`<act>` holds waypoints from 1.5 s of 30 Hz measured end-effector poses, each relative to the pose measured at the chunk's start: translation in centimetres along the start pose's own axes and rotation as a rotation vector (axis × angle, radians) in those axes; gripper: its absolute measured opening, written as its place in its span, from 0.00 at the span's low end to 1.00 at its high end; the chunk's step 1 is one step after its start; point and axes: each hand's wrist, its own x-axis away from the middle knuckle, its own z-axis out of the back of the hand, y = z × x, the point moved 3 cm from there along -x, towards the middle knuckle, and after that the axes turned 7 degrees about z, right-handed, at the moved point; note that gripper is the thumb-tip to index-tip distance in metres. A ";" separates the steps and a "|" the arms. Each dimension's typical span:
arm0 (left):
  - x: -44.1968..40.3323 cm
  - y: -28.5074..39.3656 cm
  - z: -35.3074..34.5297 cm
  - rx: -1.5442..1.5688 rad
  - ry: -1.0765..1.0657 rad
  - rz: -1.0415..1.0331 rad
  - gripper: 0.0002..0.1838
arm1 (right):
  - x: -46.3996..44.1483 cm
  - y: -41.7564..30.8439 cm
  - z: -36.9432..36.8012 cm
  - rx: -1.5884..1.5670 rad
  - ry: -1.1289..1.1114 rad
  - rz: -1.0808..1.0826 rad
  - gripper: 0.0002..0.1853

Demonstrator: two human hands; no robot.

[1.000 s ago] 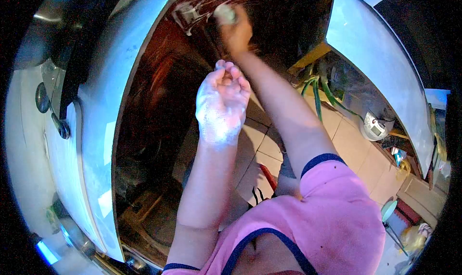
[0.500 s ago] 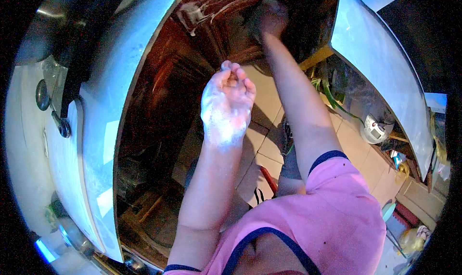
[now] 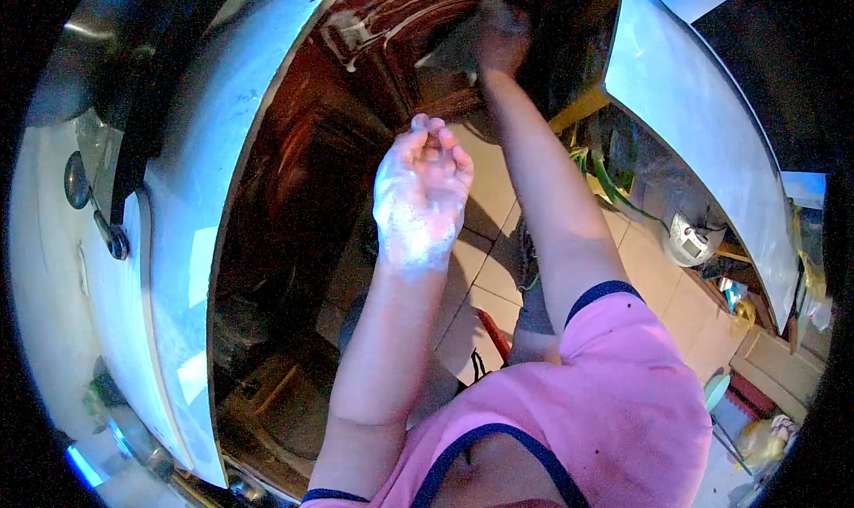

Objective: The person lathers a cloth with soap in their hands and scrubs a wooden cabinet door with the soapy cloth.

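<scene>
My left hand point(image 3: 423, 192) is raised palm up in the middle of the view, coated in white foam. Its fingers are loosely bent, and nothing shows in the palm. Farther up, my right hand point(image 3: 503, 47) is in shadow and blurred against a dark reddish-brown glossy panel point(image 3: 391, 50). Its fingers are closed round a small greyish thing that I cannot make out clearly. White foam streaks point(image 3: 351, 38) lie on the panel, left of my right hand.
A curved pale blue-white panel point(image 3: 200, 232) rises at left, another point(image 3: 703, 108) at right. Below are floor tiles point(image 3: 654, 268) and a red object point(image 3: 495, 332). At right are green leaves point(image 3: 614, 188), a white device with a small display point(image 3: 689, 241) and a yellowish bag point(image 3: 763, 441).
My right hand has moved right and slightly away over the panel, into shadow, and the pale thing in it shows less clearly. My left hand has shifted slightly right, keeping its bent-finger pose.
</scene>
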 end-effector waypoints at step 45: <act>0.5 0.0 -0.3 0.013 -0.006 -0.016 0.08 | -0.2 1.1 0.8 0.094 -0.024 -0.096 0.19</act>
